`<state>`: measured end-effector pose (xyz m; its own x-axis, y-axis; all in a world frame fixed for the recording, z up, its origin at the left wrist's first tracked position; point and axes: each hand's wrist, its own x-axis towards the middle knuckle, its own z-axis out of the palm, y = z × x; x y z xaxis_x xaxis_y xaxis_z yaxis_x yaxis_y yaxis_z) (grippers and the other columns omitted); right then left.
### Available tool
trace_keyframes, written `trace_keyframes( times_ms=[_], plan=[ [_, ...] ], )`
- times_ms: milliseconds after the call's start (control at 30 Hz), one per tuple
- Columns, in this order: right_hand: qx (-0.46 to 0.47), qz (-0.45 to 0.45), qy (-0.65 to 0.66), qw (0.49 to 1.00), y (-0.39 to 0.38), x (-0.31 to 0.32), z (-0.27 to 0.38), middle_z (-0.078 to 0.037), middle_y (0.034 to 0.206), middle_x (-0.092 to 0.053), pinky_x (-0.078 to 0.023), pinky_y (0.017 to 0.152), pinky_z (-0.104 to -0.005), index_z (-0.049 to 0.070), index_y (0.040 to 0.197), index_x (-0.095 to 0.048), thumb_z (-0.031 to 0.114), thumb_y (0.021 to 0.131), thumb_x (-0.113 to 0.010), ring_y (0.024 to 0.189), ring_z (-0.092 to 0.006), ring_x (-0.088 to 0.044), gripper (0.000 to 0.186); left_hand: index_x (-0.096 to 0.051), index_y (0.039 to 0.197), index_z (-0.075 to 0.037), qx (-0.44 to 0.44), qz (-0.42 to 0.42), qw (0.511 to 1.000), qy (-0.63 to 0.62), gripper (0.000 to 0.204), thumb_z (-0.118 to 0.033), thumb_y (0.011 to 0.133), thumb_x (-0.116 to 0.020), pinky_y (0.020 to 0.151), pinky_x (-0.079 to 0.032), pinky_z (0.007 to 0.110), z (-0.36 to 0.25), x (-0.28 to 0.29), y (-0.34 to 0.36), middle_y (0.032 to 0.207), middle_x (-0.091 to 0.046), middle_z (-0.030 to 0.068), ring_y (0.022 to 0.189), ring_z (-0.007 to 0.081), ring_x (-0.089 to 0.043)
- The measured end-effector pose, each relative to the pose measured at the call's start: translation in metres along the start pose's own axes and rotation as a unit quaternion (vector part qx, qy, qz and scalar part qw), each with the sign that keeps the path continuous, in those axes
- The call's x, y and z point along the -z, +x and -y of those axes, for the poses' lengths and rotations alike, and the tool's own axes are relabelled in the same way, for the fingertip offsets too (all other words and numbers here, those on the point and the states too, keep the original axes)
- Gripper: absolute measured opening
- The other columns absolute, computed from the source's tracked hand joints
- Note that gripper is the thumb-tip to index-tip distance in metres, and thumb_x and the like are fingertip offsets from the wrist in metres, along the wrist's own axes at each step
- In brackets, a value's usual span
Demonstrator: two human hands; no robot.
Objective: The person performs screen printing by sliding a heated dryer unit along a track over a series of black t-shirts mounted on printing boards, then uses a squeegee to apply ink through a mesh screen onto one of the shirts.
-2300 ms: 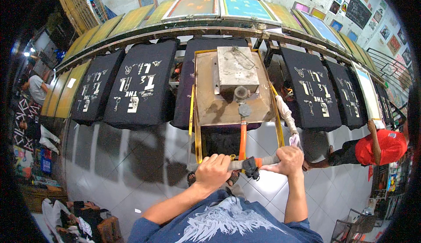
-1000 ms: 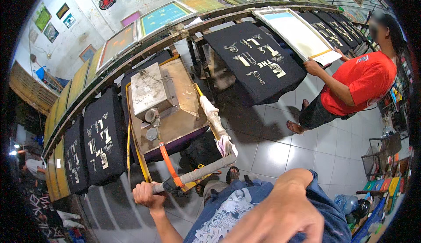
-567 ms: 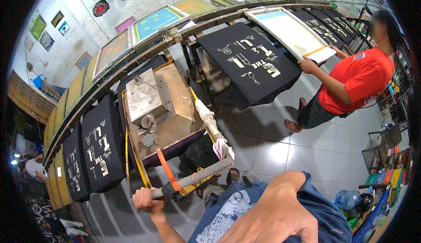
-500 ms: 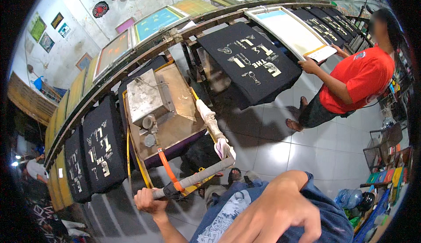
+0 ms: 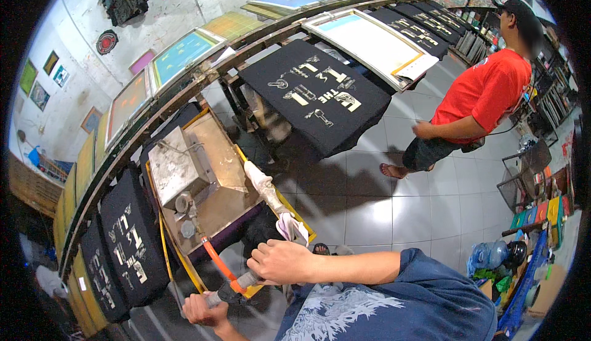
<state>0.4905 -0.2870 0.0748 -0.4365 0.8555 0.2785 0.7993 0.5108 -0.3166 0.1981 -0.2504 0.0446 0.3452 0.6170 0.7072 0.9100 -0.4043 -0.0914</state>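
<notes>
My left hand (image 5: 206,309) is closed around the left end of a grey tape-wrapped handlebar (image 5: 247,279). Farther along the same bar, my right hand (image 5: 280,262) grips it from above. An orange hose (image 5: 219,260) runs from a valve down to the bar. The bar belongs to a unit with a yellow frame (image 5: 194,268), which carries a flat metal plate (image 5: 215,178) with a metal box (image 5: 175,164) on top. A cloth-wrapped arm (image 5: 263,186) of the unit ends near a whitish rag (image 5: 292,227).
Printed black shirts (image 5: 320,98) and more shirts (image 5: 126,239) lie on boards along a curved rail. A framed screen (image 5: 372,39) rests over one board. A person in a red shirt (image 5: 483,95) stands at the right, near a chair (image 5: 523,165) and water bottles (image 5: 492,255).
My right hand, free in front of me before, has come onto the handlebar. My left hand stays on it. The person in red has let go of the screen, and the view has shifted right.
</notes>
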Motion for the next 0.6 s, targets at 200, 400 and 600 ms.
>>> trace_keyframes(
  times_ms=[200, 400, 600],
  plan=[
    [-0.025, -0.005, 0.027, 0.999, -0.003, 0.001, -0.001, -0.011, 0.083, -0.072, -0.056, 0.072, -0.0382, 0.005, 0.093, -0.064, 0.032, 0.085, -0.072, 0.08, -0.0264, -0.073, 0.029, -0.035, 0.062, -0.007, -0.026, -0.025, 0.999, 0.027, 0.028, -0.007, 0.076, -0.059, 0.055, -0.031, 0.046, 0.0, -0.006, -0.001, 0.061, -0.037, 0.0114, 0.057, 0.0347, -0.046],
    [-0.017, 0.043, 0.012, 0.999, 0.0, 0.006, -0.003, -0.008, 0.08, -0.07, -0.056, 0.072, -0.0391, 0.006, 0.095, -0.063, 0.044, 0.084, -0.077, 0.078, -0.0271, -0.073, 0.041, -0.04, 0.062, -0.009, -0.044, -0.069, 0.996, 0.022, 0.023, -0.009, 0.072, -0.061, 0.056, -0.033, 0.046, 0.006, -0.012, -0.006, 0.062, -0.04, 0.0109, 0.058, 0.0338, -0.047],
    [-0.004, 0.046, 0.014, 0.999, 0.004, 0.017, -0.004, -0.008, 0.079, -0.07, -0.057, 0.072, -0.0395, 0.008, 0.09, -0.064, 0.048, 0.086, -0.076, 0.077, -0.0265, -0.073, 0.042, -0.051, 0.063, -0.017, 0.018, -0.005, 1.0, 0.016, 0.018, -0.019, 0.058, -0.068, 0.059, -0.035, 0.042, 0.003, -0.005, -0.005, 0.061, -0.044, 0.0064, 0.06, 0.0293, -0.051]
  ],
)
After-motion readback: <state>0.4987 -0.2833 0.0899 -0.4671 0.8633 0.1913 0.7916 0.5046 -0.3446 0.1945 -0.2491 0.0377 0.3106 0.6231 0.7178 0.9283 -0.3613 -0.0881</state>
